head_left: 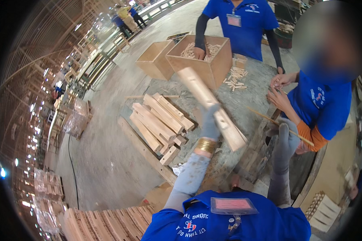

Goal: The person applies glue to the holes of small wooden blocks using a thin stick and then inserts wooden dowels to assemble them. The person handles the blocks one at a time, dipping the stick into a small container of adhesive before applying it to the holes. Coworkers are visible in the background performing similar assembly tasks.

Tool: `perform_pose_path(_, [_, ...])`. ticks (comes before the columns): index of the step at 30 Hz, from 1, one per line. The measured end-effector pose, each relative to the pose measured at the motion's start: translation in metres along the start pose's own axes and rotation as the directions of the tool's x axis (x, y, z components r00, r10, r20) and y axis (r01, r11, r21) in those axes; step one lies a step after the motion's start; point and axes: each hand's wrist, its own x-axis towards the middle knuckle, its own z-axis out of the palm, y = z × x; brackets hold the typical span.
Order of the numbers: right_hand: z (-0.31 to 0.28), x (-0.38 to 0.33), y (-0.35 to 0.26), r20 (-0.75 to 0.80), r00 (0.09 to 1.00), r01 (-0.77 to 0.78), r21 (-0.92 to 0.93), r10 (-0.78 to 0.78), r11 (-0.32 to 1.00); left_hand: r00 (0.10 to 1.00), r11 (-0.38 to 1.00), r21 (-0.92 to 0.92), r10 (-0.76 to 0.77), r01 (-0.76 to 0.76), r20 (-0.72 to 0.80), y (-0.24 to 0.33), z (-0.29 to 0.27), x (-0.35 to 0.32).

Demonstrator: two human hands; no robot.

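A: What does the left hand (210, 123) have?
B: It wears a grey glove and is wrapped round a pale wooden bar (198, 89), gripping it near the middle. The bar is tilted over the table (254, 98), running from eleven o'clock down to five, and small holes show along it.
A: And the right hand (285, 135)?
B: That's at three o'clock from the left, gloved too, fingers curled in on a thin stick (261, 115). I can't tell exactly how the fingertips press it. The stick slants from ten o'clock to four.
A: Anything just beside the left hand?
B: A gold band (206, 145) circles its wrist. At nine o'clock lies a pile of wooden bars (161, 120).
A: Farther out?
B: At twelve, an open wooden box (221, 66) full of short dowels, with a co-worker's hand (199, 53) in it. At one o'clock, loose dowels (236, 77) lie beside that box. Between ten and eleven stands a second box (153, 62).
A: Who's at two o'clock?
B: Another co-worker in a blue shirt (323, 100), both bare hands (280, 96) together near the table's edge.
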Motion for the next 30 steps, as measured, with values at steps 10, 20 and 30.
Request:
perform_pose_path(10, [-0.048, -0.009, 0.035, 0.032, 0.999, -0.007, -0.199, 0.013, 0.98, 0.994, 0.322, 0.942, -0.075, 0.099, -0.079, -0.134, 0.034, 0.07])
perform_pose_path(20, [-0.016, -0.002, 0.049, 0.171, 0.985, 0.044, -0.188, -0.011, 0.981, 0.967, 0.068, 0.965, -0.017, -0.252, 0.254, -0.093, -0.009, 0.057])
perform_pose_path(30, [0.175, -0.046, 0.185, 0.749, 0.592, 0.573, -0.131, -0.298, 0.809, 0.934, -0.696, 0.623, -0.268, -0.358, 0.238, 0.085, -0.161, 0.029])
